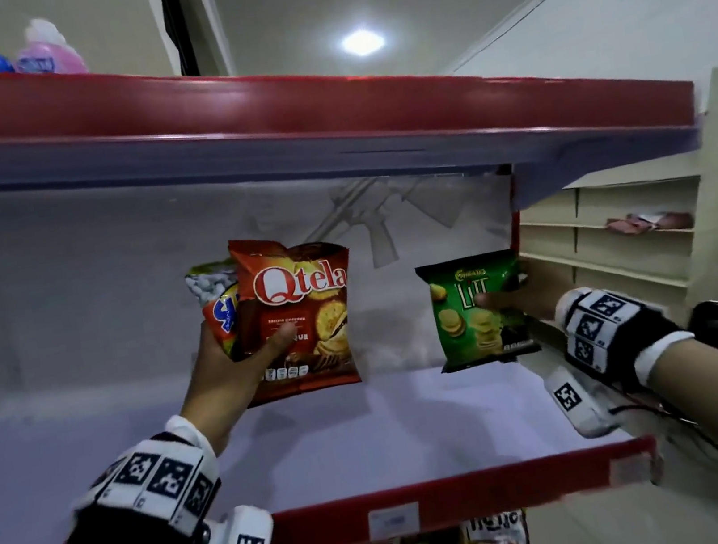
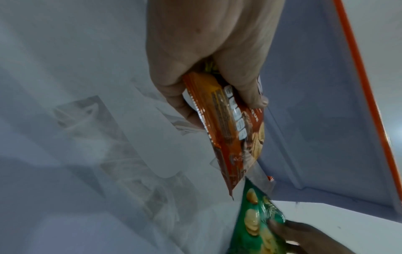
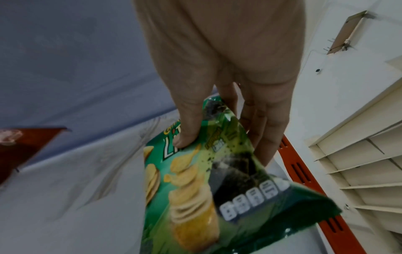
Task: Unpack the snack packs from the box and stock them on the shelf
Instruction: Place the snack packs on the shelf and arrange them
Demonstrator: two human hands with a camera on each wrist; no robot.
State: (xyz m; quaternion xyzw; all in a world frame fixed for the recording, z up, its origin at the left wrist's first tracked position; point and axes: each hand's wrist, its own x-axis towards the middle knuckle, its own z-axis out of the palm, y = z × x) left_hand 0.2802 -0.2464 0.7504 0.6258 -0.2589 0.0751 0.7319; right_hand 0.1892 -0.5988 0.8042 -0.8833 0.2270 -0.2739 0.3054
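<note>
Our right hand [image 1: 521,293] pinches the green Lit chip bag [image 1: 478,311] w/ thumb in front & fingers behind, just over the right end of the white shelf [image 1: 329,450]; our left hand [image 1: 239,361] grips the red Qtela bag [image 1: 302,313] plus 2 more packs behind it. The bags are shiny, slick & puffy, so we think the left bunch could slip apart. The green bag may tip over once set down, since its bottom is thin.

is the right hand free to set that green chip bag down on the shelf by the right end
Probably yes. The right hand holds the green chip bag upright just above the shelf, whose surface beneath it looks bare. The Qtela pack in the left hand sits well to the left, out of the way.
</note>
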